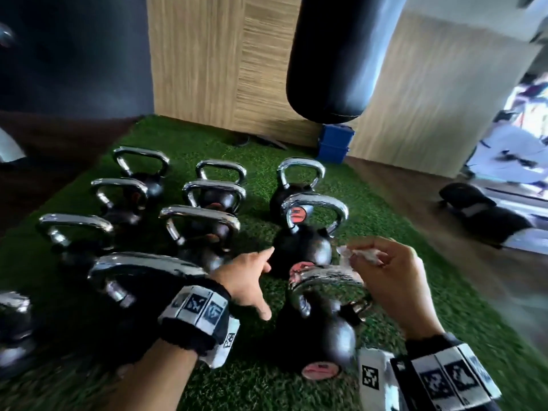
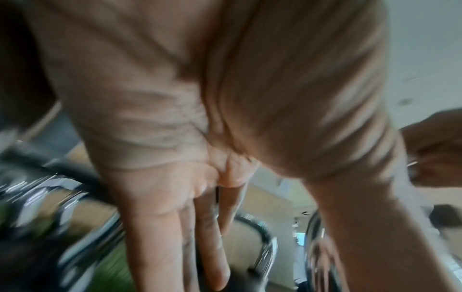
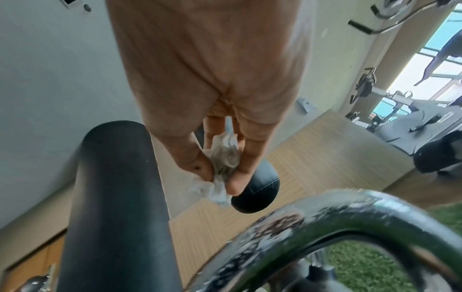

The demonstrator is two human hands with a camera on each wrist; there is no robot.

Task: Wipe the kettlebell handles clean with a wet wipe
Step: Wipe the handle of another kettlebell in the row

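Note:
Several black kettlebells with chrome handles stand in rows on green turf (image 1: 370,203). The nearest one (image 1: 321,336) has a wet-looking handle (image 1: 326,278), which fills the lower right of the right wrist view (image 3: 337,213). My right hand (image 1: 370,256) hovers just above that handle's right end and pinches a crumpled white wet wipe (image 1: 363,254) between thumb and fingers (image 3: 246,173). The wipe (image 3: 222,164) hangs clear of the metal. My left hand (image 1: 256,277) is open with straight fingers (image 2: 175,247), left of that handle, holding nothing.
A black punching bag (image 1: 341,54) hangs over the far end of the turf, with a blue box (image 1: 335,143) under it by the wooden wall. A dark bag (image 1: 480,215) lies on the floor at the right. More kettlebells (image 1: 142,280) crowd the left side.

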